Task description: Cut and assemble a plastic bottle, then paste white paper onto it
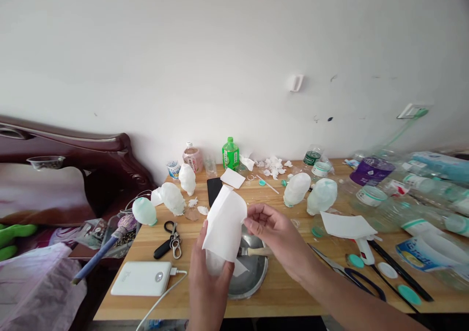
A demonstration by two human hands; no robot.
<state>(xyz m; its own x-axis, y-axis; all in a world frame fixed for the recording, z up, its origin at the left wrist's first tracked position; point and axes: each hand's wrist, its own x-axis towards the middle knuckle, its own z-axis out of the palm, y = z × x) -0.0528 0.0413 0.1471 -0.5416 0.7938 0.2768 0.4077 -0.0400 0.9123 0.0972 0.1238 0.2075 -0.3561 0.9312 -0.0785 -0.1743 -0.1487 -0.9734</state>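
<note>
My left hand (208, 287) is wrapped round a whitish, translucent piece (214, 262) with a sheet of white paper (225, 226) curved over it. How far that piece reaches under the paper is hidden. At the paper's right edge, my right hand (269, 228) has its thumb and fingers pinched together on the sheet. Below the hands stands a metal bowl (252, 279), partly covered by them. A brush with a wooden handle (258, 251) lies across the bowl, and a scrap of white paper (240, 268) is inside it.
White paper-covered rounded forms stand left (173, 199) and right (297, 189). Torn paper (274, 165) and a green bottle (230, 154) are at the back. Scissors (346, 271), a glue gun (364, 250) and plastic bottles (399, 216) lie right; a power bank (141, 278) lies front left.
</note>
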